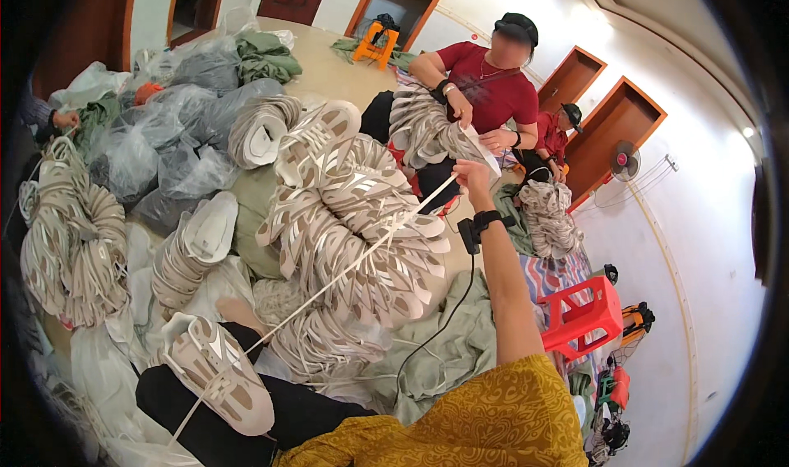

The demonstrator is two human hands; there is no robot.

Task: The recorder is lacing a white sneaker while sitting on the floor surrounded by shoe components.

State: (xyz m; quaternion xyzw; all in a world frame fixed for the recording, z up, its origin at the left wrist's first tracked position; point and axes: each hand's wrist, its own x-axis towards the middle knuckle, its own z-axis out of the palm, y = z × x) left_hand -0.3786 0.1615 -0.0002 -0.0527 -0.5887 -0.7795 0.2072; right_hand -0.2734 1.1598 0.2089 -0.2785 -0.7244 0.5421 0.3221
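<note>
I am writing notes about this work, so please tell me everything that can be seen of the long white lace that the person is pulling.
The white lace is a flat, narrow cord, probably woven fabric. It runs taut in a straight diagonal line from the beige shoe on the person's lap up to the raised right hand, which grips its upper end. It passes over the pile of shoe uppers. A second stretch continues below the shoe toward the lower left. The left hand is not visible.

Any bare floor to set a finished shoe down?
Bare tan floor between the grey plastic bags, orange stool and seated person in red. Crowded: shoe-upper stacks ahead, bundles left, shoe on lap. Right hand pulls lace.
</note>
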